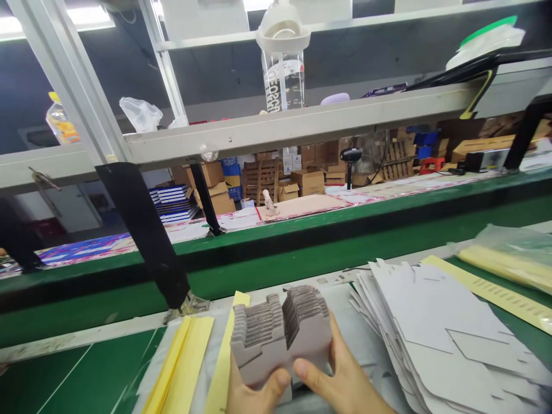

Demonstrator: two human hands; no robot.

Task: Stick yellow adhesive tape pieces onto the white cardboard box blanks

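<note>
A thick stack of notched grey-white cardboard pieces [280,345] stands on edge between my hands, its stepped top edges facing up. My left hand [256,394] grips the lower left side, thumb pressed on the near face. On the right side, my right hand [340,376] is wrapped round the stack, its thumb also on the near face. Most of my other fingers are hidden behind the cardboard. Yellow strips [183,365] lie to the left of my left hand. To the right of my right hand is a spread pile of flat white die-cut sheets [448,328].
A green cutting mat [81,368] covers the left of the bench. A plastic bag [513,253] and a yellow slotted strip [495,293] lie at the right. Overhead, a shelf beam [310,123] carries a clear drinking bottle [283,75]; a black-wrapped post [144,236] stands at the left.
</note>
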